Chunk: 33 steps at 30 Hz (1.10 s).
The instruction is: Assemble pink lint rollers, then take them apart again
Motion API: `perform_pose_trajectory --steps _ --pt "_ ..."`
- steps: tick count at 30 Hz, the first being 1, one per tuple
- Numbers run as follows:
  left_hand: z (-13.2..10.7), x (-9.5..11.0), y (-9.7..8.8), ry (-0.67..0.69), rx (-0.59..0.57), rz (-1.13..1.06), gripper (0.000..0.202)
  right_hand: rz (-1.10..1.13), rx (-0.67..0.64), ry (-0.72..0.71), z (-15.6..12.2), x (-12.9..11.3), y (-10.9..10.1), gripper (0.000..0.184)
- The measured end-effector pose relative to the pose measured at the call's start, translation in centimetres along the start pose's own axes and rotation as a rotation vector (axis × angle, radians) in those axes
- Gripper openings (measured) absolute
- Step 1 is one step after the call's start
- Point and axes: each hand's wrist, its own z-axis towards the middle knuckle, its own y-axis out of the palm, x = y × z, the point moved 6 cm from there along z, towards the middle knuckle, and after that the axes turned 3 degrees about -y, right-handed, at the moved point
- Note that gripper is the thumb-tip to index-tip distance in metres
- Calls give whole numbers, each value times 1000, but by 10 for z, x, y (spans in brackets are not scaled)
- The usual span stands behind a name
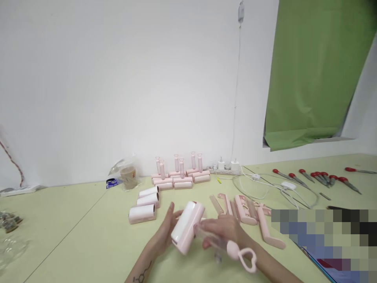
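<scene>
A pink and white lint roller (188, 228) is tilted between my two hands above the table. My left hand (165, 232) grips its white roll side, with the thumb raised. The fingers of my right hand (224, 228) close around the clear handle (214, 239) where it meets the pink casing. From that handle a heart-shaped pink loop (249, 260) sticks out toward me. Beyond my right hand lie loose pink casing parts (246, 212) and clear tubes. Left of my left hand are white rolls (143, 213) in pink holders.
Several finished-looking lint rollers (182, 181) stand along the wall with handles upright. A bagged roll of tape (129, 177) is left of them. Cables (265, 184) and a power strip (225, 171) lie at the back. Red-headed tools (324, 177) are on the right.
</scene>
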Motion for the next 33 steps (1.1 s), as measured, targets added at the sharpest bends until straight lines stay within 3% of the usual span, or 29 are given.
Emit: perform_pose_trajectory --steps 2,4,6,8,11,14,18,25,33 --pt "-10 -8 17 -132 -157 -65 56 -103 -72 -118 -5 2 3 18" --pt "-16 -9 23 -124 -185 -67 45 -222 -35 -140 -7 15 -7 26" --pt "-18 -6 24 -42 -159 -8 41 -247 101 22 -9 36 -28 35" --pt "-17 -5 24 23 -110 108 41 -118 222 282 -15 54 -43 41" --pt "-14 -5 26 112 -11 304 40 260 218 504 -19 54 -32 40" --pt "-13 -7 32 156 11 410 38 462 90 444 -12 28 -10 24" --pt "-12 -8 35 173 19 454 35 406 62 315 -8 11 -5 13" --pt "-13 -4 35 177 25 473 35 358 51 322 -11 14 -9 12" --pt "-15 -6 37 151 4 401 32 270 -137 246 -13 7 16 24"
